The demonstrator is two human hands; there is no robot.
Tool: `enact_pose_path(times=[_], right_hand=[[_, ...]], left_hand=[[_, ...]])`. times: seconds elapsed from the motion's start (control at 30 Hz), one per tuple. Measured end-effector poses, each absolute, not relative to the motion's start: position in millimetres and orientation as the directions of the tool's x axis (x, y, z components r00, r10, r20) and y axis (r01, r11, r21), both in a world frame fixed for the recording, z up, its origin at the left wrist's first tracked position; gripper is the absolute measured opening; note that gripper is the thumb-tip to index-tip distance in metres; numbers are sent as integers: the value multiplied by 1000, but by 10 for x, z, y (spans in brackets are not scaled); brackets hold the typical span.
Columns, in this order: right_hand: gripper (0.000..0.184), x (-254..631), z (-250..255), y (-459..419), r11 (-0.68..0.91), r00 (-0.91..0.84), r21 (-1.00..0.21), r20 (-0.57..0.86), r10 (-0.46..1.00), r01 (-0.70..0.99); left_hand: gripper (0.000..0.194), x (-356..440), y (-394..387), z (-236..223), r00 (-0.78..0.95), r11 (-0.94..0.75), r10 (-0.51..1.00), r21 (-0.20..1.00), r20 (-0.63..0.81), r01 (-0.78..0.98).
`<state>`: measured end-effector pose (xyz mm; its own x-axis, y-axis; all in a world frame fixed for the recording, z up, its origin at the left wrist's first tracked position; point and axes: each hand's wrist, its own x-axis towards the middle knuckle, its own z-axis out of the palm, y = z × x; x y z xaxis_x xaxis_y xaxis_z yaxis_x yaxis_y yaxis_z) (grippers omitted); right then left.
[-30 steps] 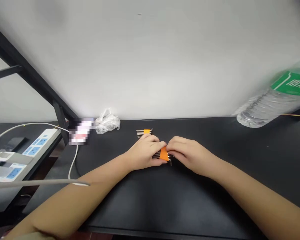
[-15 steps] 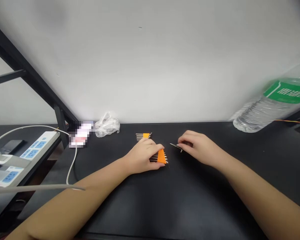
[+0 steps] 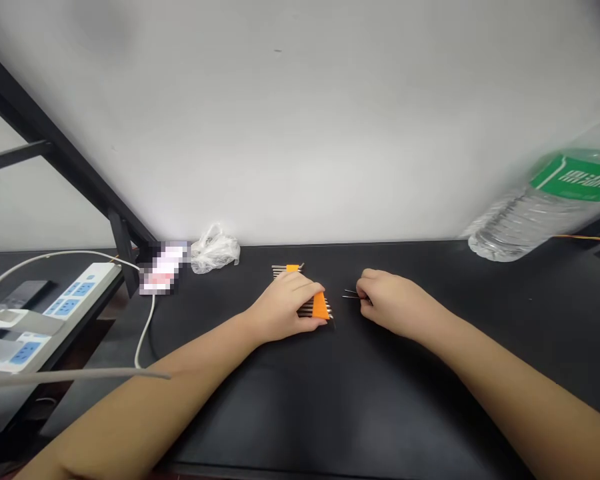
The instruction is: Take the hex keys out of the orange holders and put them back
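My left hand (image 3: 293, 303) is wrapped over an orange hex key holder (image 3: 321, 307), its thumb along the near side. Several metal hex keys (image 3: 306, 311) run through the holder, their ends sticking out on the right. Just beyond the fingers, another orange piece (image 3: 293, 268) with metal keys shows; whether it belongs to the same set is hidden by the hand. To the right, my right hand (image 3: 387, 297) is closed in a pinch. Two thin metal hex keys (image 3: 351, 297) poke out leftward from its fingertips, apart from the holder. Their other ends are hidden in the fingers.
A crumpled clear plastic bag (image 3: 215, 250) lies by the wall, beside a blurred-out item (image 3: 163, 270). On the left are a power strip (image 3: 67, 307) and white cables (image 3: 145, 333). A large water bottle (image 3: 535, 207) stands at the back right of the black table (image 3: 300, 413).
My right hand has turned and its fingers have curled in; two thin key tips now show spread apart. My left hand stays on the holder, almost unmoved.
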<state>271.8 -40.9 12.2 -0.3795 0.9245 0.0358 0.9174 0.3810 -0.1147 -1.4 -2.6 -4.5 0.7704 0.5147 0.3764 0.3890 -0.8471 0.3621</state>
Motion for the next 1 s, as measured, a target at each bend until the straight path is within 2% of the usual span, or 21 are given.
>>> enact_pose_path(times=[0.23,0.43,0.53,0.83,1.0], right_hand=[[14,2580,162,-530,336,-338,-141,11,941,931],[14,2520,295,-597,454,-437,-357,132,890,816],[13,2511,318,-608,504,-476,-421,178,861,754],[13,2546,283,-595,536,-500,-413,204,842,736],[14,2546,259,-604,556,-520,-369,202,830,744]], left_hand=[[53,-13,-8,-57,770,-852,506,363,388,377],[53,-11,-7,-57,784,-856,496,364,374,368],[52,-9,-10,-56,789,-856,491,370,370,360],[50,-1,-23,-30,784,-858,491,367,380,359],[52,3,-21,-34,786,-867,477,359,393,346]])
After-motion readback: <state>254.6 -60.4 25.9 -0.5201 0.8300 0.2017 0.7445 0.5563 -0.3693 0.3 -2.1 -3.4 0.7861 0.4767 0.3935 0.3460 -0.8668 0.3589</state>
